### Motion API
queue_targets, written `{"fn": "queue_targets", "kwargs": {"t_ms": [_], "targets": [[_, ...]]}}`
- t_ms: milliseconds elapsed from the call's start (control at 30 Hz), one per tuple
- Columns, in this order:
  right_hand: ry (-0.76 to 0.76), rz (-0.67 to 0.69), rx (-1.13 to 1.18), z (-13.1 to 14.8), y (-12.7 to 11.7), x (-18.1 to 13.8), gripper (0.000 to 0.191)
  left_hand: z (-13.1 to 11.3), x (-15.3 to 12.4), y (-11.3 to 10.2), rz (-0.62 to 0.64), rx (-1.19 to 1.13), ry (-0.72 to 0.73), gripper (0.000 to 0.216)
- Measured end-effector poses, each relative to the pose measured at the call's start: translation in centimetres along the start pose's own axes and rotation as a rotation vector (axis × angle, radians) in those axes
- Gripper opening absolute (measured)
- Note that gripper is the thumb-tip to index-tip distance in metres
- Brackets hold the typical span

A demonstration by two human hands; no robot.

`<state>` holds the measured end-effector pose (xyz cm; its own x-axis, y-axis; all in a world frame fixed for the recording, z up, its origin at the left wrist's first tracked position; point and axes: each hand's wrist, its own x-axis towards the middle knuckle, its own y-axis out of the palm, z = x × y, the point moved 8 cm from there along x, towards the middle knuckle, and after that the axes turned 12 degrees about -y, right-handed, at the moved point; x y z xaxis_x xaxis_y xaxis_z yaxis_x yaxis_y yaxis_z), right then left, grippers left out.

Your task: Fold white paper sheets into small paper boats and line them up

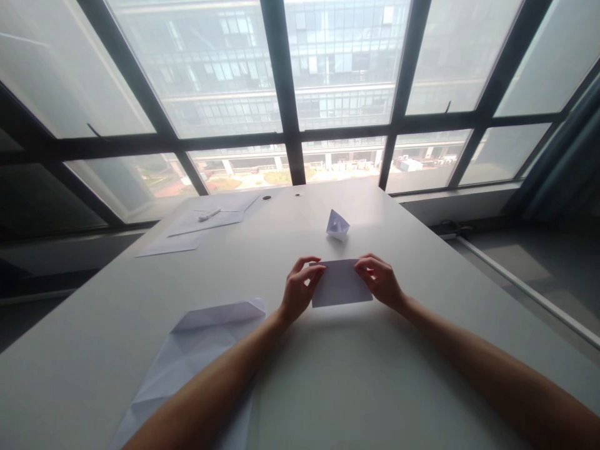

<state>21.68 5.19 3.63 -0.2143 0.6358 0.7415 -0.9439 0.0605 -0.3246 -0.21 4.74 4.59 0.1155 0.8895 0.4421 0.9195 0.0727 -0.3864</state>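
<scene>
A small rectangular sheet of paper (342,286) is held up between my two hands, just above the white table. My left hand (300,284) pinches its upper left corner between thumb and fingers. At the upper right corner, my right hand (379,279) grips it the same way. Just beyond the sheet stands a folded paper boat (337,225). A larger creased sheet of paper (201,350) lies to the left, partly covered by my left forearm.
The white table (398,375) reaches to large framed windows (342,69). Several flat papers (169,242) lie at its far left, with a small white object (209,215) on top. Two round holes are set near the far edge. A curtain (557,150) hangs at the right.
</scene>
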Motion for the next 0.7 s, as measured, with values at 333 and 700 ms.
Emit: {"fn": "queue_targets", "kwargs": {"t_ms": [333, 700], "targets": [[0.084, 0.132, -0.105, -3.0, 1.3, -0.8, 0.017, 2.1, 0.0, 2.0, 0.106, 0.479, -0.032, 0.022], [-0.118, 0.525, -0.345, -1.5, 3.3, -1.2, 0.034, 3.0, -1.1, 4.7, 0.459, 0.711, -0.013, 0.059]]}}
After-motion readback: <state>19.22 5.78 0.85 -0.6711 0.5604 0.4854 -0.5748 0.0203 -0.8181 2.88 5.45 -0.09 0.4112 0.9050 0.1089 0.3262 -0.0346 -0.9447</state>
